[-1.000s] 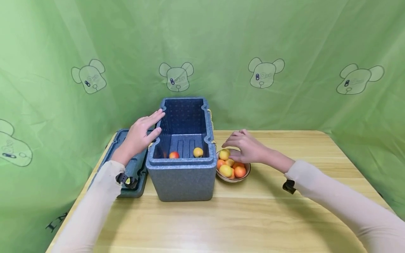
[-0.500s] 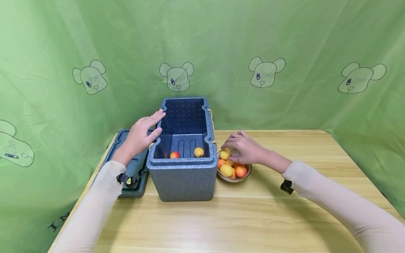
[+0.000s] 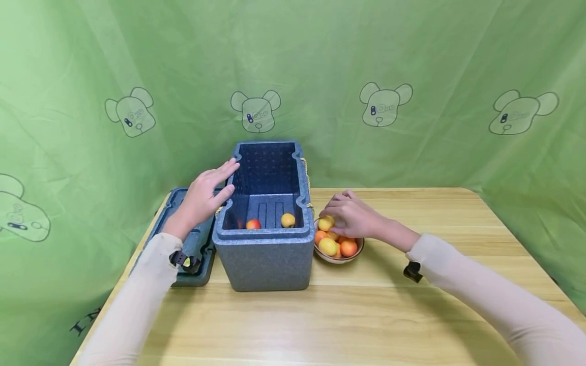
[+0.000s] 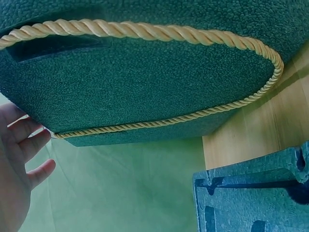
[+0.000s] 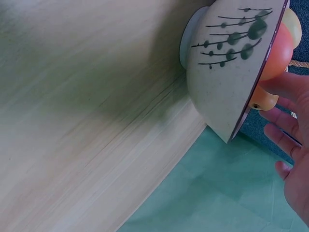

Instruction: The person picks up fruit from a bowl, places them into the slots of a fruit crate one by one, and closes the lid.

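Observation:
A deep grey-blue foam box [image 3: 263, 264] stands uncovered on the table, with a red fruit [image 3: 253, 224] and a yellow fruit [image 3: 288, 220] on its floor. My left hand [image 3: 200, 198] is at the box's left rim, fingers extended against it. To the box's right, a patterned bowl [image 5: 227, 63] holds several small red, orange and yellow fruits. Over the bowl, my right hand [image 3: 352, 216] has its thumb and fingers around a yellow fruit [image 3: 326, 223] at the bowl's back left. In the right wrist view this fruit [image 5: 264, 99] sits between thumb and fingertips.
The box's lid [image 3: 197, 254] lies on the table to the left, partly under my left forearm. A twisted yellow rope [image 4: 145, 31] hangs along the box's side. Green cloth [image 3: 329, 61] surrounds the wooden table [image 3: 389, 315] at the back and sides.
My right hand has come slightly lower and closer around the yellow fruit in the bowl. My left hand keeps its place at the box rim.

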Tool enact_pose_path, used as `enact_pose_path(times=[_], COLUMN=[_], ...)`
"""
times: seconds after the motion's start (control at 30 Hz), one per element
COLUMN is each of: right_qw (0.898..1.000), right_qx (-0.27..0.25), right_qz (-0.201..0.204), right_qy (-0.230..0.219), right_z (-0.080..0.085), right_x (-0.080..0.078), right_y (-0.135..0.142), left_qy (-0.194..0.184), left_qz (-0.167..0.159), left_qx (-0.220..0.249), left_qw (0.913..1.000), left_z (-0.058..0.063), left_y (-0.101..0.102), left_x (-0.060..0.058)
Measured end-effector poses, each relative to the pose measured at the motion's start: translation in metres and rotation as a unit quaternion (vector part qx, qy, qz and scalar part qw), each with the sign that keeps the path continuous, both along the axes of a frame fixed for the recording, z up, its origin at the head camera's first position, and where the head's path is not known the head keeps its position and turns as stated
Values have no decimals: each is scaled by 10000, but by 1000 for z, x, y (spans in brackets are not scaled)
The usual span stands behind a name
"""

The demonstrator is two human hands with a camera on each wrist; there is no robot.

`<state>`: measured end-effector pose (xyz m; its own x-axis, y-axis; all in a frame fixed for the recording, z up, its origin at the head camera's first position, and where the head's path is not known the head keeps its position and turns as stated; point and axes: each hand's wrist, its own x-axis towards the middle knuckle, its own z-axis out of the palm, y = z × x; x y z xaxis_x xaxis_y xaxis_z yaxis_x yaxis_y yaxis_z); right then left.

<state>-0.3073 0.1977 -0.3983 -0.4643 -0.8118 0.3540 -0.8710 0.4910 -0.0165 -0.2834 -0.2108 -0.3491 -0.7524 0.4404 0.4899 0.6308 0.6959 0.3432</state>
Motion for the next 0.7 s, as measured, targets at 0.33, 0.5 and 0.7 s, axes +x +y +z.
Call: enact_pose_path(times=[0.33, 0.5, 0.7], right_qw=[9999, 9998, 9993], right_qx=[-14, -103, -324], right_qz=[-47, -63, -158], right_qy=[123, 126, 98], right_z=[-1, 1, 8], right_x=[1, 1, 1], right_y=[1, 3, 8], left_qy=[-42, -11, -40], left_qz=[24, 31, 44], left_qx=[-17, 2, 1], left_qw=[10000, 10000, 10000], left_z=[0, 0, 0], left_y=[1, 1, 1], left_x=[0, 1, 0])
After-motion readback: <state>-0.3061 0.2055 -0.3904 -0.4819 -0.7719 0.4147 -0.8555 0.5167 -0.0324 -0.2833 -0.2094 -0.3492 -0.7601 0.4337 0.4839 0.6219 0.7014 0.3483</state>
